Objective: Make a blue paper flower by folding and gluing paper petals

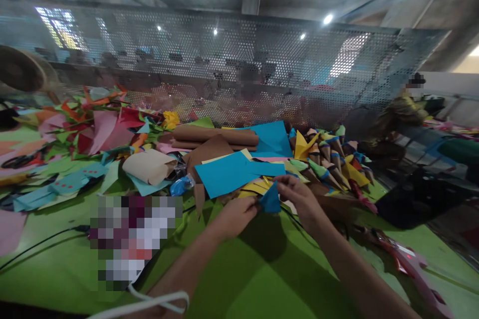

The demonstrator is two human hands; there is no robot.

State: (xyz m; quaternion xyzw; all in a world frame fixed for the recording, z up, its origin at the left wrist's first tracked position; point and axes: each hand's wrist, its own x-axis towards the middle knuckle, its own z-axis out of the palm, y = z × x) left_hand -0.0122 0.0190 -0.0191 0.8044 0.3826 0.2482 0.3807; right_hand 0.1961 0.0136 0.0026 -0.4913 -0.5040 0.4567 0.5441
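Note:
A small folded piece of blue paper [271, 200] is held up between both hands above the green table. My left hand [239, 214] pinches its left corner, fingers closed. On the other side, my right hand [295, 198] grips the upper right edge between thumb and fingertips. Just behind lie larger blue paper sheets [228, 172] and some yellow paper pieces [256, 188]. To the right of these is a pile of brown paper cones [325, 167] with green, blue and peach tops.
Colourful paper scraps [105, 129] heap at the left, with scissors [22, 159]. Brown paper rolls [217, 138] lie at the back. A pink glue gun [415, 269] rests at right on the green table [262, 284]. Behind stands a perforated metal screen [209, 60]; a person [400, 109] is at far right.

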